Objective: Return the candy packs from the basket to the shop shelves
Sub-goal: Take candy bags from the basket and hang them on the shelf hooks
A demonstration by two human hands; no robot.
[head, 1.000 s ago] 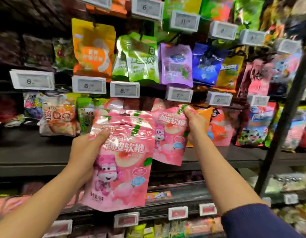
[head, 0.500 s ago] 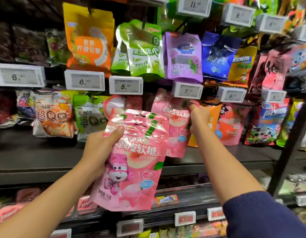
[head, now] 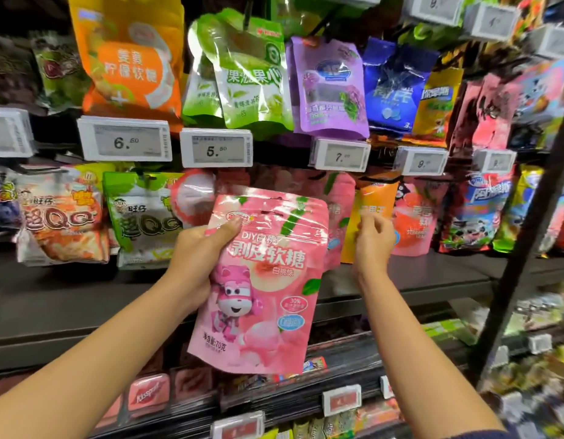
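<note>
Head view: left hand [head: 195,258] grips the pink peach-gummy pack [head: 261,280] by its left edge; right hand [head: 374,239], fingers loosely curled and seemingly empty, hovers just beside it.

We stand in a shop's sweets aisle: bright candy packs [head: 329,90] hang in rows from pegs, electronic price tags [head: 215,147] reading 6.50 and 5.50 sit beneath them, over dark shelves [head: 84,299].

Dark shop shelves [head: 84,299] with white price tags [head: 125,142] (one reads 6.50), dimly lit.
</note>
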